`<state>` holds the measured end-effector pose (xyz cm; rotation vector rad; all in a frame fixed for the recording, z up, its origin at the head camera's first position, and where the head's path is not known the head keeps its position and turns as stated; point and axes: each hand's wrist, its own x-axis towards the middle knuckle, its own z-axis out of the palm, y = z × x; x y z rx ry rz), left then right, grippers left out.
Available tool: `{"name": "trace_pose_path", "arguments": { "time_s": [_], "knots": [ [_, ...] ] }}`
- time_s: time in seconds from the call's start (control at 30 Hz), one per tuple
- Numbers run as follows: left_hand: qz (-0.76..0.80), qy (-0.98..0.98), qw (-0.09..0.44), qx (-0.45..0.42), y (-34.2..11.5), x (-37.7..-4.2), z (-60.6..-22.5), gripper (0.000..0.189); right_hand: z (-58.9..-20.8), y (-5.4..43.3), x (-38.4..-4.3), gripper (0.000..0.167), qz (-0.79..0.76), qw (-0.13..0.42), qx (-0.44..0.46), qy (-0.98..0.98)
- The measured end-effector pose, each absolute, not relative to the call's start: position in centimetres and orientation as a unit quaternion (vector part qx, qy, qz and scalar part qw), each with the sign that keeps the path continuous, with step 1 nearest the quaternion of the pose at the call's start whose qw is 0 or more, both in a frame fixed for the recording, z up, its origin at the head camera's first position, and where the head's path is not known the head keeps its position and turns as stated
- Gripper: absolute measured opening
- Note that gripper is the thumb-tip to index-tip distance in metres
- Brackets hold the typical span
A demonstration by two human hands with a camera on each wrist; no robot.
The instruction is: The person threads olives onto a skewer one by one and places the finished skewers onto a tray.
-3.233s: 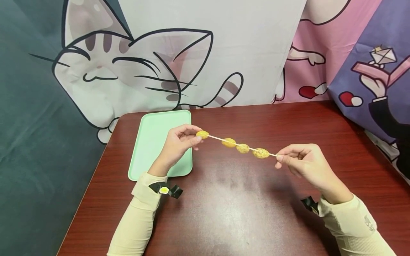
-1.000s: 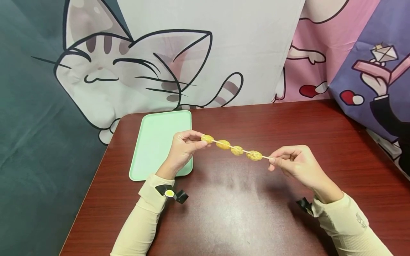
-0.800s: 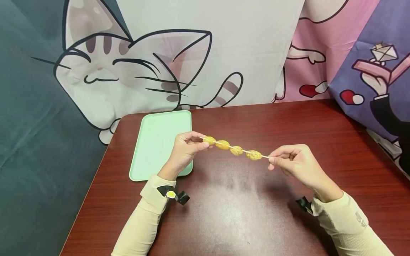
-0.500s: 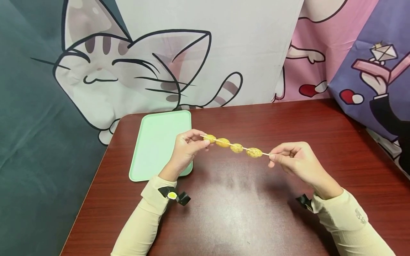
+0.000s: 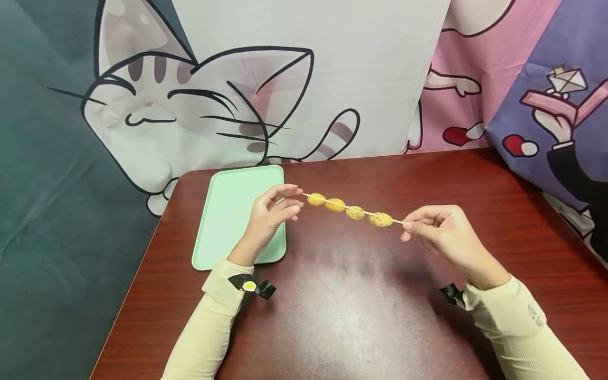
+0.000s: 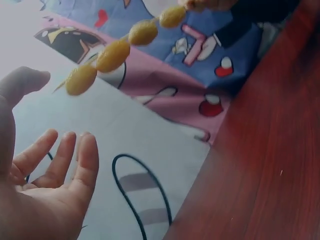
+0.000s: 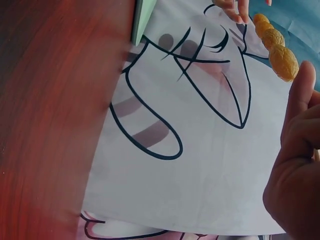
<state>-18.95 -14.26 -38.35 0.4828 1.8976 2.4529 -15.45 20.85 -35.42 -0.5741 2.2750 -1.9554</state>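
Observation:
Several yellow, speckled oval pieces (image 5: 335, 205) sit in a row on a thin pale skewer (image 5: 397, 221), held in the air over the table. Thumb and fingertips of my right hand (image 5: 446, 235) pinch the skewer's right end. Off the other end, the pointed tip sticks out a little past the last piece. My left hand (image 5: 268, 216) is beside that tip, fingers spread and holding nothing. In the left wrist view, a gap shows between the left thumb and fingers, with the tip (image 6: 58, 87) near the thumb. The right wrist view hides the pinched end behind the fingers.
A light green tray (image 5: 228, 221) lies at the back left of the dark red wooden table (image 5: 342, 327), partly behind the left hand. Printed cloth with a cartoon cat (image 5: 157, 137) hangs along the table's back edge. Another printed cloth drapes over the right side.
The left hand first slid the end piece along the skewer toward the others. Since half a second ago it has let go and drawn back left. The right hand has risen slightly with the skewer.

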Motion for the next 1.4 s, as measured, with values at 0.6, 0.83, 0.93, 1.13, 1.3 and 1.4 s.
{"name": "trace_pose_path", "arguments": {
  "time_s": [0.6, 0.83, 0.93, 1.13, 1.3, 1.4],
  "knots": [
    [0.73, 0.638, -0.231, 0.09, -20.8, -19.0, -38.2, 0.02, -36.3, 14.7, -20.7, 0.009, -0.617, 0.053, -0.178, 0.765],
    [0.727, 0.619, -0.278, 0.109, -21.4, -18.6, -37.1, 0.021, -38.0, 9.1, -23.5, 0.011, -0.616, 0.052, -0.172, 0.767],
    [0.706, 0.652, -0.252, 0.111, -21.1, -18.3, -37.1, 0.021, -38.9, 7.0, -24.3, 0.011, -0.619, 0.056, -0.167, 0.766],
    [0.664, 0.711, -0.213, 0.091, -20.2, -18.1, -37.5, 0.021, -40.3, 4.1, -25.3, 0.011, -0.63, 0.076, -0.143, 0.76],
    [0.658, 0.72, -0.204, 0.077, -20.3, -17.9, -37.6, 0.021, -41.7, 1.4, -26.1, 0.015, -0.609, 0.072, -0.148, 0.776],
    [0.656, 0.723, -0.205, 0.071, -20.6, -17.9, -37.8, 0.022, -42.5, -0.2, -26.7, 0.018, -0.571, 0.06, -0.165, 0.802]
  ]
}}
